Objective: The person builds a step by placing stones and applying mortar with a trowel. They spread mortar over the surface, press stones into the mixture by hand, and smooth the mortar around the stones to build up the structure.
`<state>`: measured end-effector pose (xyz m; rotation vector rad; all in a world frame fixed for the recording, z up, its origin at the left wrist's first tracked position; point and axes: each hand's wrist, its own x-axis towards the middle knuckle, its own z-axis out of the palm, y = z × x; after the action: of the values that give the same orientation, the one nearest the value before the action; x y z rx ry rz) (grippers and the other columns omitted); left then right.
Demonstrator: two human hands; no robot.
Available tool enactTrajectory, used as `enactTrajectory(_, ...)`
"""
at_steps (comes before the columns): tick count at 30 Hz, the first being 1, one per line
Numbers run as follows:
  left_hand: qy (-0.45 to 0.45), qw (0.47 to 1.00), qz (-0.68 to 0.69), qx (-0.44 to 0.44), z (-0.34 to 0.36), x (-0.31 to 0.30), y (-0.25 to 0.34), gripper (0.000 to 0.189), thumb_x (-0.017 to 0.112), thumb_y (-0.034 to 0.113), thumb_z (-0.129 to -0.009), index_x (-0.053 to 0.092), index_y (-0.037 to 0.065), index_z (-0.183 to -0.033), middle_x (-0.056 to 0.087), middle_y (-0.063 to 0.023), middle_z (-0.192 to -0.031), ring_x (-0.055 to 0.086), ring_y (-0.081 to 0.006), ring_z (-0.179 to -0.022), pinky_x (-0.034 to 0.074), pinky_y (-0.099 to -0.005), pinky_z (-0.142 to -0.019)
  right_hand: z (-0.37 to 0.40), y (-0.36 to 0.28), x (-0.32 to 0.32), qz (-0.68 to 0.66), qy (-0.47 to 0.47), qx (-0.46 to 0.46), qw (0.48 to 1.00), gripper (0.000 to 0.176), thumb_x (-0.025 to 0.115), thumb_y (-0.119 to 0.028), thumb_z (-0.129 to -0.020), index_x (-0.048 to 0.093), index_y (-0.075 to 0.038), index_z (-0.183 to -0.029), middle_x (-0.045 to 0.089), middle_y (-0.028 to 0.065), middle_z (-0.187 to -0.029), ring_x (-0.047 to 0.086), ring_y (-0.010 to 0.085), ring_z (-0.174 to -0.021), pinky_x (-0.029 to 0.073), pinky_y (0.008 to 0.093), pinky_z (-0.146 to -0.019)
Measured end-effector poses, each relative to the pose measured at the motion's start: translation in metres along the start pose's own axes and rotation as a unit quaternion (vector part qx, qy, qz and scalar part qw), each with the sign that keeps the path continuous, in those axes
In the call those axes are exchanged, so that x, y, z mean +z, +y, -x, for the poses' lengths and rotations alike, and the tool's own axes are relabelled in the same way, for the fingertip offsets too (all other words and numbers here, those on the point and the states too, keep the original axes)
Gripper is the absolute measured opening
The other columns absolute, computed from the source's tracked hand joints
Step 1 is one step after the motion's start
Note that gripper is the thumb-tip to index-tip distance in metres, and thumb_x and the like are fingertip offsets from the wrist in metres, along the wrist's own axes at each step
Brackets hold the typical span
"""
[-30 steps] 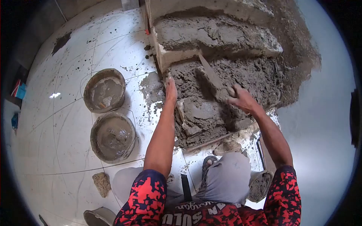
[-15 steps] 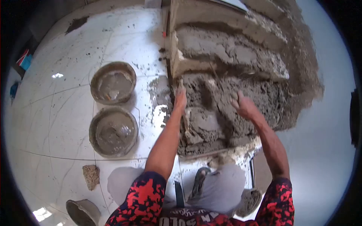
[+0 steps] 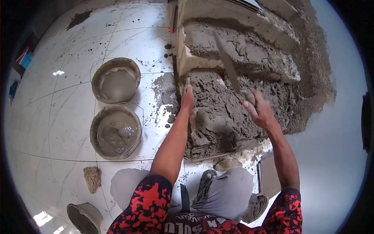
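Wet grey mortar (image 3: 218, 117) covers the lowest step. Above its right part, my right hand (image 3: 260, 110) is closed around the handle of a trowel (image 3: 227, 62), whose long narrow blade points up and left toward the second step (image 3: 249, 46). My left hand (image 3: 187, 98) rests at the left edge of the mortar, its fingers by a small light-coloured piece at the step's side; whether they grip it is unclear.
Left of the steps stand two buckets, one of smooth grey mix (image 3: 117, 84) and one of thicker mortar (image 3: 117, 134). A rough stone chunk (image 3: 92, 179) and a tipped bucket (image 3: 83, 218) lie nearer. A smooth wall (image 3: 335, 156) rises at right.
The trowel has risen off the mortar, its blade now plainly visible. My right hand has moved slightly right and down. My left hand stays at the edge.
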<state>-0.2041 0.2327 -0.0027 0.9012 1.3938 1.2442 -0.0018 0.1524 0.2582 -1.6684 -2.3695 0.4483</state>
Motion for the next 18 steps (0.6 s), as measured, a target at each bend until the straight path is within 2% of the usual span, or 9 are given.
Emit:
enactTrajectory(3, 0.001, 0.999, 0.005, -0.052, -0.013, 0.004, -0.01, 0.066, 0.026, 0.05, -0.091, 0.042, 0.001, -0.132, 0.043, -0.0278, -0.132, 0.039, -0.0407, -0.124, 0.03, -0.0409, -0.103, -0.005, 0.023, 0.022, -0.022, 0.127, -0.118, 0.985, 0.043, 0.051, -0.04, -0.091, 0.045, -0.003, -0.112, 0.061, 0.0242, -0.083, 0.061, 0.0418, -0.076, 0.047, 0.0474, -0.071)
enactTrajectory(6, 0.008, 0.997, 0.016, -0.074, -0.011, 0.001, -0.005, 0.068, 0.026, 0.052, -0.091, 0.041, 0.0, -0.133, 0.042, -0.0276, -0.133, 0.039, -0.0401, -0.125, 0.03, -0.0405, -0.103, -0.031, 0.124, 0.047, 0.165, -0.218, 0.019, 0.962, 0.048, 0.05, -0.042, -0.091, 0.047, 0.0, -0.113, 0.06, 0.0265, -0.091, 0.058, 0.0444, -0.088, 0.046, 0.0487, -0.075)
enactTrajectory(7, 0.012, 0.998, 0.018, -0.066, -0.018, -0.004, 0.002, 0.069, 0.027, 0.053, -0.09, 0.041, 0.001, -0.133, 0.043, -0.0276, -0.132, 0.039, -0.0399, -0.125, 0.03, -0.0404, -0.103, -0.033, 0.108, 0.041, 0.163, -0.211, 0.014, 0.964, 0.048, 0.05, -0.042, -0.091, 0.047, 0.0, -0.113, 0.06, 0.0265, -0.091, 0.058, 0.0444, -0.088, 0.046, 0.0487, -0.075)
enactTrajectory(9, 0.021, 0.997, 0.034, -0.068, -0.02, -0.002, 0.004, 0.07, 0.027, 0.054, -0.09, 0.042, 0.001, -0.132, 0.044, -0.0275, -0.131, 0.039, -0.0396, -0.124, 0.03, -0.0402, -0.103, -0.027, 0.043, 0.006, 0.084, -0.049, 0.016, 0.995, 0.047, 0.05, -0.042, -0.092, 0.048, 0.0, -0.112, 0.06, 0.0263, -0.09, 0.059, 0.0421, -0.088, 0.046, 0.047, -0.076)
enactTrajectory(11, 0.013, 0.995, 0.04, -0.086, -0.006, 0.005, -0.007, 0.071, 0.028, 0.056, -0.089, 0.043, 0.002, -0.132, 0.046, -0.0275, -0.13, 0.04, -0.0393, -0.124, 0.03, -0.04, -0.102, -0.019, -0.002, -0.012, 0.022, -0.047, 0.067, 0.996, 0.046, 0.05, -0.039, -0.091, 0.048, 0.001, -0.114, 0.061, 0.025, -0.09, 0.06, 0.0395, -0.085, 0.047, 0.0435, -0.075)
enactTrajectory(13, -0.003, 0.995, 0.065, -0.08, -0.002, 0.003, 0.005, 0.07, 0.028, 0.054, -0.091, 0.043, 0.0, -0.132, 0.046, -0.0268, -0.13, 0.04, -0.0383, -0.125, 0.03, -0.0396, -0.103, -0.004, -0.019, -0.016, -0.13, 0.022, -0.029, 0.991, 0.045, 0.051, -0.037, -0.091, 0.048, 0.001, -0.116, 0.061, 0.0225, -0.089, 0.061, 0.0331, -0.08, 0.048, 0.0401, -0.073)
enactTrajectory(14, 0.003, 0.996, 0.058, -0.068, -0.004, 0.005, 0.004, 0.069, 0.028, 0.054, -0.091, 0.043, -0.001, -0.132, 0.045, -0.0269, -0.13, 0.04, -0.0385, -0.125, 0.03, -0.0397, -0.103, -0.014, 0.035, 0.015, -0.072, 0.135, -0.218, 0.964, 0.048, 0.05, -0.04, -0.092, 0.049, 0.002, -0.116, 0.061, 0.0195, -0.086, 0.062, 0.0261, -0.075, 0.049, 0.0366, -0.068)
enactTrajectory(15, 0.01, 0.997, 0.053, -0.057, -0.007, 0.008, 0.0, 0.069, 0.028, 0.053, -0.091, 0.043, -0.001, -0.131, 0.045, -0.0269, -0.13, 0.04, -0.0388, -0.124, 0.03, -0.0399, -0.103, -0.02, 0.077, 0.036, -0.069, 0.135, -0.22, 0.964, 0.048, 0.05, -0.04, -0.092, 0.049, 0.002, -0.116, 0.061, 0.0195, -0.086, 0.062, 0.0261, -0.075, 0.049, 0.0366, -0.068)
enactTrajectory(18, 0.029, 0.999, 0.023, -0.016, -0.024, 0.011, -0.011, 0.068, 0.027, 0.052, -0.092, 0.043, -0.001, -0.131, 0.045, -0.0271, -0.131, 0.04, -0.0395, -0.124, 0.03, -0.0402, -0.103, -0.03, 0.073, 0.029, -0.084, -0.221, 0.277, 0.931, 0.055, 0.05, -0.046, -0.09, 0.049, 0.001, -0.119, 0.061, 0.0218, -0.097, 0.06, 0.033, -0.087, 0.047, 0.0394, -0.08)
